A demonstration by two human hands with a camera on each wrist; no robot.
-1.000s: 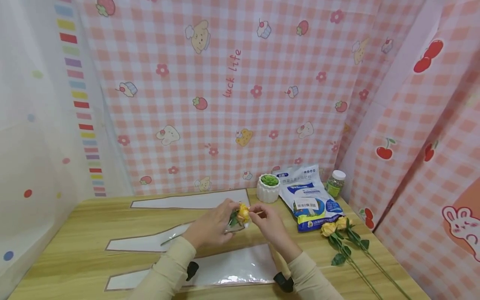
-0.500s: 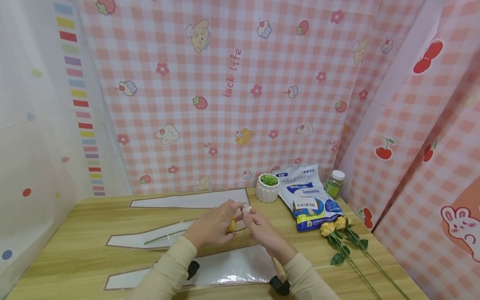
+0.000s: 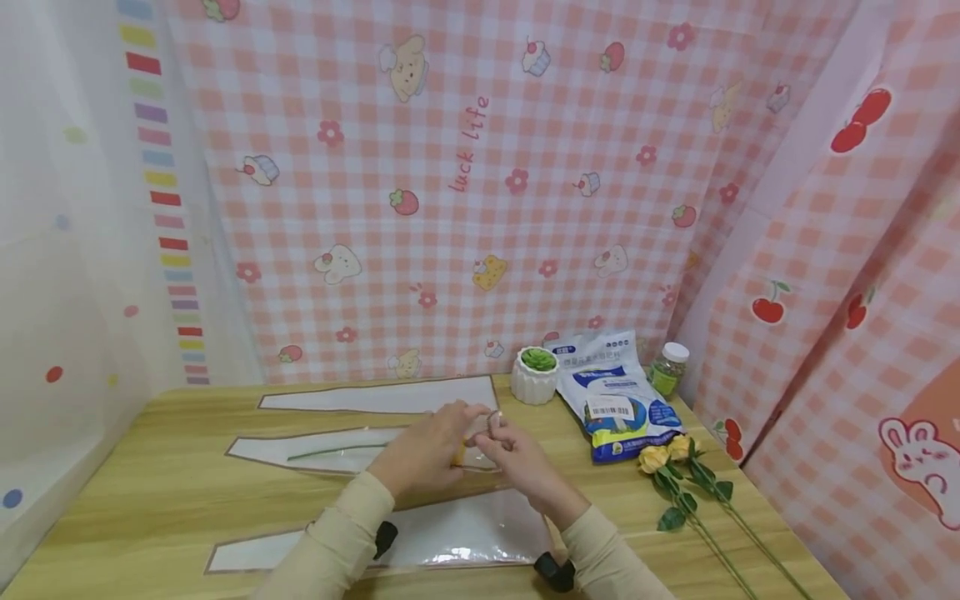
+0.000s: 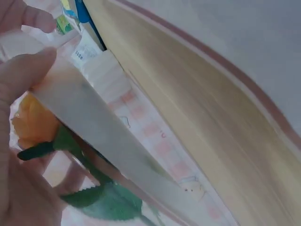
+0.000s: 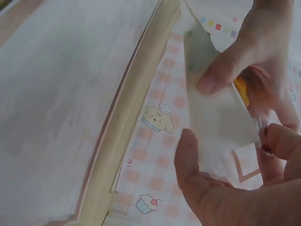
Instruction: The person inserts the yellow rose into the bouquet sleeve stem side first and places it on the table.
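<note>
While your left hand grips the long, white-and-clear plastic sleeve over the tan wooden table, with the orange-yellow rose along it, thin green stem pointing left, your right hand pinches the wide end, just right of the rose.

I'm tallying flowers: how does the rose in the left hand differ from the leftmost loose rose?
Wrapping: the held rose lies in a brown-edged sleeve; the loose rose lies unwrapped on the table.
Stem: the held rose's points left in the head view; the loose rose's runs toward the near edge.
Bloom there: the left hand hides most of the held rose's; the loose rose's shows plainly.
Shared: yellowish bloom, green leaves.
</note>
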